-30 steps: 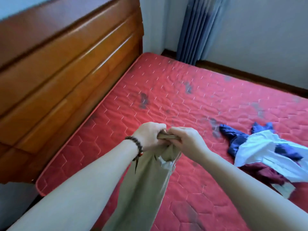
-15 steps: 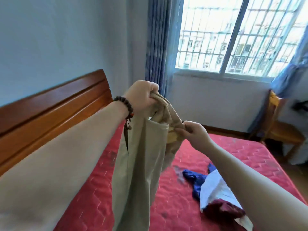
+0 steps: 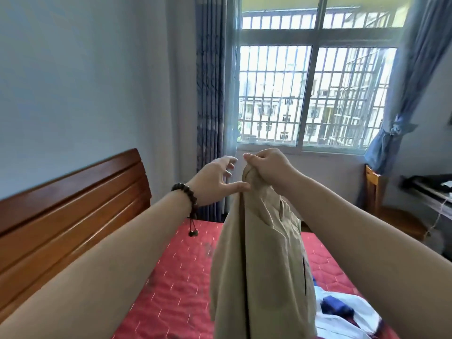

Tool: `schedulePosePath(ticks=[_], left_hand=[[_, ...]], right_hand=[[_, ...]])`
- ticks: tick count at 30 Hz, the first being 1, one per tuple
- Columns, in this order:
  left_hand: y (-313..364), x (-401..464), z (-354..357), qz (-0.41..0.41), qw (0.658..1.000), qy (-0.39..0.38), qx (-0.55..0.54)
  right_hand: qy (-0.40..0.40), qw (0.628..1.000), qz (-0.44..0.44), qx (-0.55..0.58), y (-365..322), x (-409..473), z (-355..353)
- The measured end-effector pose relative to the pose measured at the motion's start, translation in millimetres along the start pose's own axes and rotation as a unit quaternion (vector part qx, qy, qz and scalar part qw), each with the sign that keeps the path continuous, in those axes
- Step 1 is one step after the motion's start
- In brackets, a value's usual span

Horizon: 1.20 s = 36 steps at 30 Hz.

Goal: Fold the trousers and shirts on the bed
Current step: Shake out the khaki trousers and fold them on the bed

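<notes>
Khaki trousers hang upright in the air above the red mattress. My right hand grips their bunched top edge at chest height. My left hand, with a bead bracelet on the wrist, is spread just left of the trousers; its thumb touches the cloth and the fingers hold nothing. A heap of white and blue shirts lies on the mattress at the lower right, partly hidden behind the trousers and my right forearm.
A wooden headboard runs along the left. Ahead is a barred window with blue curtains on both sides. A wooden chair and a dark desk stand at the right.
The left hand has let go of the trousers' top and opened. The right hand has risen and now holds the top alone. The view has tilted up toward the window.
</notes>
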<state>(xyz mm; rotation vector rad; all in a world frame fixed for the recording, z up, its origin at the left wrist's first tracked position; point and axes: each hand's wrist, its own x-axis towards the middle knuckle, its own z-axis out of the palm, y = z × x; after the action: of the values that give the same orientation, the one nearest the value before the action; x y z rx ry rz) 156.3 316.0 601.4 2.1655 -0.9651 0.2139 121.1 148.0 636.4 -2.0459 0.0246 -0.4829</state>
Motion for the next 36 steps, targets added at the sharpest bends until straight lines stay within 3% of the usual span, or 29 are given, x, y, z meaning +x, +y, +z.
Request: schedulePosePath(ticks=[3, 6, 8, 11, 13, 16, 18, 21, 29, 34, 36], left_hand=[[9.7, -0.2, 26.5, -0.028, 0.989, -0.017, -0.143], [15.5, 7.5, 40.9, -0.052, 0.984, 0.057, -0.16], [20.0, 11.0, 35.4, -0.03, 0.985, 0.104, -0.137], [25.7, 14.1, 15.7, 0.002, 0.979, 0.103, -0.176], [31.0, 14.6, 0.5, 0.012, 0.978, 0.101, -0.182], [39.0, 17.5, -16.9, -0.008, 0.974, 0.101, -0.202], [40.3, 22.6, -25.2, -0.025, 0.976, 0.116, -0.183], [42.0, 25.5, -32.0, -0.07, 0.979, 0.116, -0.155], [16.1, -3.2, -45.3, -0.133, 0.991, 0.023, -0.017], [-17.2, -31.7, -41.2, -0.207, 0.971, -0.078, 0.092], [-31.8, -40.0, -36.8, -0.232, 0.964, -0.072, 0.105]], right_hand=[[0.0, 0.995, 0.069, 0.068, -8.1, 1.1, 2.2], [-0.015, 0.991, 0.097, 0.088, -19.1, -1.6, -0.6], [-0.035, 0.994, 0.067, 0.085, -26.8, -8.6, -7.7], [-0.019, 0.991, -0.038, 0.123, -34.2, -15.3, -28.8], [0.016, 0.993, -0.112, 0.046, -34.9, -16.7, -46.0], [-0.089, 0.984, -0.094, -0.121, -21.8, -19.9, -55.4], [-0.124, 0.972, -0.08, -0.183, -10.8, -24.6, -46.9], [-0.054, 0.981, -0.107, -0.151, -9.4, -21.5, -32.9], [0.053, 0.964, -0.141, -0.221, -31.3, 9.1, -25.9], [0.063, 0.955, -0.137, -0.255, -26.1, 26.0, -41.1], [0.071, 0.951, -0.134, -0.269, -23.5, 32.9, -55.8]])
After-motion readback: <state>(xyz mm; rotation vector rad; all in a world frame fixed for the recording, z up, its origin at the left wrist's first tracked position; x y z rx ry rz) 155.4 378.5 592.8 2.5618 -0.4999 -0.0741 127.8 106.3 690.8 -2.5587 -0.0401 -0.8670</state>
